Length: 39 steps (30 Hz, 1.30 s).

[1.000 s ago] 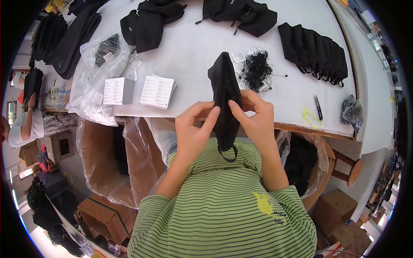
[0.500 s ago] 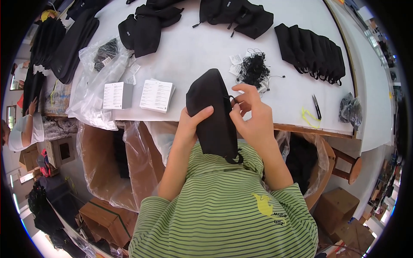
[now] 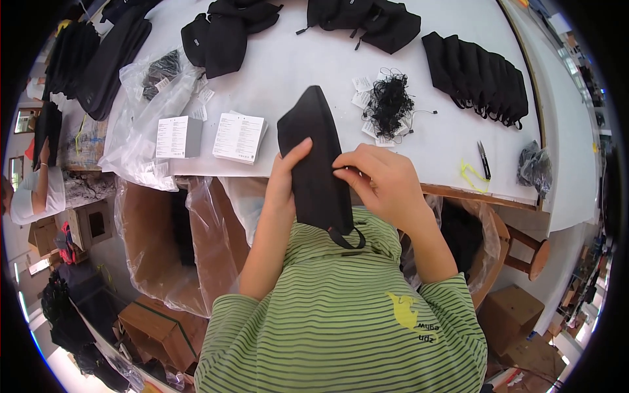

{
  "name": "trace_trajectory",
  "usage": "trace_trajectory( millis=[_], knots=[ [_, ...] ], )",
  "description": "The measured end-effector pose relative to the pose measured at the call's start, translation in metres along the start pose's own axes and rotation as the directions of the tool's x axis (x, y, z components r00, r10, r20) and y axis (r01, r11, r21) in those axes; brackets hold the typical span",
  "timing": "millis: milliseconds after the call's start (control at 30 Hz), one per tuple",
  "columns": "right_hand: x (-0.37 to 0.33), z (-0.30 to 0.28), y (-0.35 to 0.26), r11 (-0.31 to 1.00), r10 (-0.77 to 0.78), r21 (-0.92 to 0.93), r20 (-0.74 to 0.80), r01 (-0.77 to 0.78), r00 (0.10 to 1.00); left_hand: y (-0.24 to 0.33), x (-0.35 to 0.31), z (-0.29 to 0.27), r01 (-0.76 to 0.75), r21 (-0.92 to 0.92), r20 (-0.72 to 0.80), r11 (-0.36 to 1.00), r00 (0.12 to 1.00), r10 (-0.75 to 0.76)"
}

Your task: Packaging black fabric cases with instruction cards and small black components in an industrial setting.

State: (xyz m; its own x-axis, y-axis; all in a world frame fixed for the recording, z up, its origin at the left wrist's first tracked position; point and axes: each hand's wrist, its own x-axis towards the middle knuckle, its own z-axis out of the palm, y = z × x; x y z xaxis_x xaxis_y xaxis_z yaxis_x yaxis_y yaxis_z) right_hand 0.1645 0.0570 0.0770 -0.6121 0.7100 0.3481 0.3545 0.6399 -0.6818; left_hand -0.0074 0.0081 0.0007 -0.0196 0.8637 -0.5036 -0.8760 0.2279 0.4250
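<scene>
A black fabric pouch (image 3: 316,164) hangs tilted over the table's front edge, with a short strap loop (image 3: 347,240) at its lower end. My left hand (image 3: 283,183) is wrapped round its left side, thumb across the face. The thumb and forefinger of my right hand (image 3: 383,180) pinch close at the pouch's right edge; what lies between those fingertips is too small to make out. Beyond it on the table are a tangle of black cords (image 3: 389,105) with white tags and two stacks of printed white cards (image 3: 238,137) (image 3: 177,137).
More black pouches lie in a row (image 3: 477,82) at right and in piles (image 3: 226,39) farther back. Snips (image 3: 483,160) and yellow cord (image 3: 470,178) rest near the right front edge. Plastic-lined cartons (image 3: 157,229) stand below the table. Another person (image 3: 40,190) is at far left.
The pouch has turned slightly and its face has swung round. My right hand has shifted lower and left, its fingers drawn together at the pouch's edge. The view has moved a little.
</scene>
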Motion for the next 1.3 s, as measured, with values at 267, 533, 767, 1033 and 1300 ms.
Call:
trace_trajectory(
  millis=[267, 533, 767, 1033, 1300],
  knots=[
    [-0.01, -0.003, -0.019, 0.984, -0.156, 0.1, 0.082, 0.148, 0.984, 0.023, 0.007, 0.007, 0.06, -0.168, 0.056, 0.984, 0.997, -0.051],
    [-0.014, -0.006, -0.019, 0.98, -0.196, 0.071, 0.118, 0.188, 0.974, 0.023, 0.007, 0.013, 0.064, -0.172, 0.021, 0.983, 0.998, -0.061],
    [-0.004, -0.01, -0.022, 0.986, -0.153, -0.053, 0.062, 0.157, 0.986, 0.017, -0.002, 0.02, -0.112, 0.193, 0.057, 0.975, 0.993, 0.103],
    [-0.014, -0.001, -0.025, 0.971, -0.2, 0.153, 0.082, 0.186, 0.976, 0.021, 0.01, 0.01, 0.033, 0.026, 0.0, 0.999, 0.999, -0.033],
    [-0.005, -0.003, -0.031, 0.989, -0.141, 0.064, 0.112, 0.135, 0.984, 0.022, -0.004, 0.02, 0.048, 0.044, 0.02, 0.998, 0.999, -0.049]
  ],
)
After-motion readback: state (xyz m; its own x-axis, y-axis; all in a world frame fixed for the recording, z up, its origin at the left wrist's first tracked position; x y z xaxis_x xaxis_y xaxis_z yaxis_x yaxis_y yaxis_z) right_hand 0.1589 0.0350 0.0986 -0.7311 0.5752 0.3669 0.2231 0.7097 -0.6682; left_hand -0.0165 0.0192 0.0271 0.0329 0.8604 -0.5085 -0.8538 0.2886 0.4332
